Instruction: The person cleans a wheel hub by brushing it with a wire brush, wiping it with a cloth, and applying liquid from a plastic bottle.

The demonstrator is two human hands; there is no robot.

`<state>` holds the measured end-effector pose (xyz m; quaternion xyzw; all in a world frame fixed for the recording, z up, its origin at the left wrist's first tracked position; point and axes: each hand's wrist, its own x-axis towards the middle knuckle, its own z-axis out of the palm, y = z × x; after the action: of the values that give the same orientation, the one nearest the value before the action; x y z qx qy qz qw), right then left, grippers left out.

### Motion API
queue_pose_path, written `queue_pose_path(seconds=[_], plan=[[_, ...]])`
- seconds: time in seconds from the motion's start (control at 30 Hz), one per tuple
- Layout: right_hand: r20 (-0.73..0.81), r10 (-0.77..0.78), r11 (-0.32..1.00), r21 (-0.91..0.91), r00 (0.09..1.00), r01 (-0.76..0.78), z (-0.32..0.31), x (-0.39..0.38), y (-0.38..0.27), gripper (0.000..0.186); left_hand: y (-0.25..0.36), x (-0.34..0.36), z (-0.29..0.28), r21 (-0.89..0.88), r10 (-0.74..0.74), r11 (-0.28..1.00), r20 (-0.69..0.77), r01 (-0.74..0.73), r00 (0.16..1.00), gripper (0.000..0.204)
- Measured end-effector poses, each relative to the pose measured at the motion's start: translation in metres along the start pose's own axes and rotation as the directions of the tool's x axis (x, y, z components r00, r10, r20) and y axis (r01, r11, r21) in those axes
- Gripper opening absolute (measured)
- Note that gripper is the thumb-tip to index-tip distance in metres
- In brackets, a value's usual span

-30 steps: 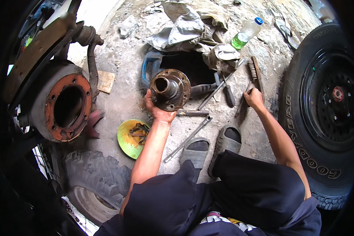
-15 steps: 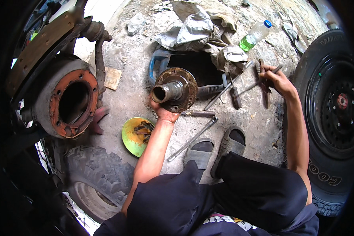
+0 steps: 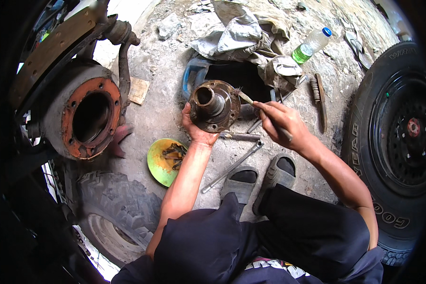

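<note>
My left hand [image 3: 201, 134] is closed around the underside of a rusty flanged wheel spindle [image 3: 217, 105]. Its hollow tube points up toward me and its round flange has bolt holes. In my right hand [image 3: 285, 121] is a slim brush-like tool [image 3: 245, 98], whose frayed tip meets the flange's right edge; its rear end sticks out below my fingers. Beneath the spindle sits a dark open container with a blue handle [image 3: 190, 78]. A green dish [image 3: 159, 166] holding several dark bolts [image 3: 174, 154] lies left of my left forearm.
An axle housing with an orange flange [image 3: 75, 142] stands at left, above a worn tyre [image 3: 120, 201]. A large wheel [image 3: 359, 142] is at right. Metal bars [image 3: 232, 166], a wire brush [image 3: 321, 102], a bottle of green liquid [image 3: 312, 45] and crumpled cloth [image 3: 244, 35] lie around.
My right hand has come leftward from beside the wire brush, bringing the slim tool to the flange. The spindle, still in my left hand, has shifted slightly and tilted more upright.
</note>
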<state>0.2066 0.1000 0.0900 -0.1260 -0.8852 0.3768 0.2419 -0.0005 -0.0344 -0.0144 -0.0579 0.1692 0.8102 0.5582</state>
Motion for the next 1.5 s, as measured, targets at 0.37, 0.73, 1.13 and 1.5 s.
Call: queue_pose_path(seconds=[0.37,0.73,1.13,1.5], plan=[[0.060,0.013,1.000,-0.022,0.998,-0.011,0.020,-0.006,-0.008,0.048,-0.004,0.002,0.009,0.025,0.050,0.999,-0.133,-0.047,0.990,0.066],[0.044,0.042,0.995,-0.090,0.998,-0.038,0.025,-0.020,-0.016,0.047,-0.007,0.003,0.003,0.037,0.067,0.997,-0.175,-0.062,0.982,0.068],[0.021,0.027,0.998,-0.051,0.999,-0.026,0.027,-0.018,-0.010,0.050,-0.008,0.003,0.005,0.059,0.063,0.997,-0.177,-0.053,0.982,0.067],[0.062,0.038,0.993,-0.114,0.997,-0.031,0.035,-0.034,-0.012,0.046,-0.003,0.007,-0.007,0.076,0.051,0.996,-0.190,-0.037,0.980,0.069]])
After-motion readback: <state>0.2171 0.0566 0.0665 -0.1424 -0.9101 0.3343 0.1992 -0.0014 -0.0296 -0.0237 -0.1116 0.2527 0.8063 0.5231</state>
